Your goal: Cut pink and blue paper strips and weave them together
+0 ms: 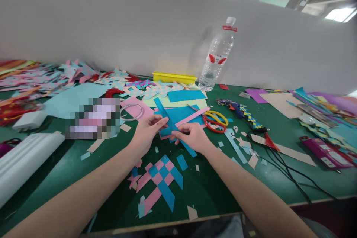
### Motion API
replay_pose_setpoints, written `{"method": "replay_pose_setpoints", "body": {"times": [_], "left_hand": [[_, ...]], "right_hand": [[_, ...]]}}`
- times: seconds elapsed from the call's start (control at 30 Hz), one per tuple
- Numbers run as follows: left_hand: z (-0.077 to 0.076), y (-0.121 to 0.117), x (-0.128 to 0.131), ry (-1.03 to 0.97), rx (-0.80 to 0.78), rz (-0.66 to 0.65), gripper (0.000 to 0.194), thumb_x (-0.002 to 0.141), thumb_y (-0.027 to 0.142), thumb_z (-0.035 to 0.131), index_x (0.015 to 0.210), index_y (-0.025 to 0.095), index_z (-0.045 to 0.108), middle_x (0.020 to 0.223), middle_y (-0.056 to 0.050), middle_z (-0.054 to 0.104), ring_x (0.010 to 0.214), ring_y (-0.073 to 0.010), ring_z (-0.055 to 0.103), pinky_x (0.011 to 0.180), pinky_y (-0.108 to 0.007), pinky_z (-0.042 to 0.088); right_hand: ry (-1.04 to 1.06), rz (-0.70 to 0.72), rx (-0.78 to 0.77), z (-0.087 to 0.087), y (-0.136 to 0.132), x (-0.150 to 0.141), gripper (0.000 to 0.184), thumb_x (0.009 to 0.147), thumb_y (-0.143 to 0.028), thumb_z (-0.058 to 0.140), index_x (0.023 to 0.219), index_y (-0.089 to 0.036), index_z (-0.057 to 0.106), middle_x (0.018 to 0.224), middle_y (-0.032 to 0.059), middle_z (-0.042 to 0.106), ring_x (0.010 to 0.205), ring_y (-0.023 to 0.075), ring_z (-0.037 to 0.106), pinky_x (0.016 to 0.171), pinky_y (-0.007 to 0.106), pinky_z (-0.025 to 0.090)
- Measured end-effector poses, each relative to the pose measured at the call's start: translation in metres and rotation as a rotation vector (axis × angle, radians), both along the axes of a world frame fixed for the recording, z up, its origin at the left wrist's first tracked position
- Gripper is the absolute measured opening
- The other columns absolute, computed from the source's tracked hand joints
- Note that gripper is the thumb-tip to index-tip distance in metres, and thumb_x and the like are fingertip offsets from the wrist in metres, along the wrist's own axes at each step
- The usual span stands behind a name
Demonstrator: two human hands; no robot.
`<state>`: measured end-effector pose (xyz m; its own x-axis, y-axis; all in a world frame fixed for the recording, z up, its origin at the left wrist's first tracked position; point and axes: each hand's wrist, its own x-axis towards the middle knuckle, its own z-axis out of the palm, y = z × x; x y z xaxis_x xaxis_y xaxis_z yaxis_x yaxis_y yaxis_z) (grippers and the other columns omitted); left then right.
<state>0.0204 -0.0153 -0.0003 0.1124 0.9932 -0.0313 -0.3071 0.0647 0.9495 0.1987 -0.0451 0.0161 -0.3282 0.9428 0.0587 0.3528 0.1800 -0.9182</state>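
Observation:
Several blue paper strips [162,109] cross one another between my hands, just above the table. My left hand [147,130] pinches them from the left, thumb on top. From the right, my right hand [191,135] grips the lower crossing with thumb and fingers. A pink strip [192,116] slants out behind my right hand; whether it is joined to the blue ones I cannot tell. Below my hands lies a woven pink-and-blue paper fish [163,173]. Scissors [221,113] with red and yellow handles rest beyond my right hand, by blue paper sheets [186,96].
A clear plastic bottle [217,55] leans against the grey partition. A glue gun [231,107] and black cables [281,167] lie to the right. On the left are a blurred-out phone [95,119], a silver ring [131,112] and a white roll [30,160]. Paper scraps litter the green table [212,189].

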Motion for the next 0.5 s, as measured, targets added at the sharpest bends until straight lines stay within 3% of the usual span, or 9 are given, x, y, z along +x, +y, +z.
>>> {"method": "replay_pose_setpoints", "body": {"times": [0.3, 0.5], "left_hand": [[0.0028, 0.0025, 0.0002, -0.048, -0.076, 0.049, 0.033, 0.055, 0.033, 0.086, 0.068, 0.015, 0.062, 0.065, 0.003, 0.06, 0.062, -0.0102, 0.059, 0.071, -0.025, 0.05], [0.0006, 0.004, -0.0025, -0.04, -0.037, 0.026, 0.031, 0.058, 0.032, 0.085, 0.067, 0.015, 0.06, 0.064, 0.003, 0.059, 0.062, -0.0097, 0.058, 0.069, -0.024, 0.05]], "right_hand": [[0.063, 0.03, -0.056, -0.0064, 0.0039, 0.0019, 0.032, 0.078, -0.047, 0.064, 0.072, -0.016, 0.068, 0.08, 0.0073, 0.075, 0.064, 0.0182, 0.07, 0.067, 0.029, 0.053], [0.07, 0.032, -0.068, -0.0073, 0.0053, 0.0021, 0.033, 0.077, -0.048, 0.066, 0.068, -0.016, 0.066, 0.078, 0.0071, 0.075, 0.064, 0.0183, 0.07, 0.067, 0.029, 0.053]]}}
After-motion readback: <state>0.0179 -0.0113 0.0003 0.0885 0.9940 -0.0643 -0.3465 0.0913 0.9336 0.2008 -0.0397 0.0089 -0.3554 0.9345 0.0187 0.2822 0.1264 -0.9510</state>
